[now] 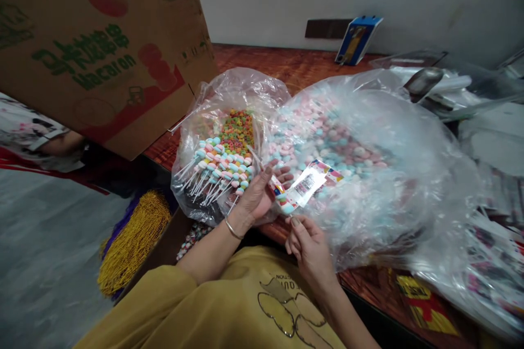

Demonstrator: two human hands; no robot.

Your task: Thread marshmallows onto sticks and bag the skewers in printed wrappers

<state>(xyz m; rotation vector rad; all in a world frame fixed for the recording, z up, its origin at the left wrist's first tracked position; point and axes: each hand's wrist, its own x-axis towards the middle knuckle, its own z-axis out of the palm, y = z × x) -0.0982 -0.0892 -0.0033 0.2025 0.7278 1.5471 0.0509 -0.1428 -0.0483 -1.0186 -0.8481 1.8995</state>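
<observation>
My left hand holds a small clear packet with a colourful printed label and a candy stick inside, thumb on top. My right hand sits just below it, fingers curled near the packet's lower end, touching or almost touching it. Behind the left hand, a clear bag holds several pastel marshmallow lollipops on white sticks and small multicoloured ring candies. To the right, a large clear plastic bag is full of pink, white and blue candies.
A big cardboard box printed "Macaron" leans at the upper left. A wooden table carries a blue card at the wall. More plastic bags and printed wrappers lie right. Gold tassels hang at lower left.
</observation>
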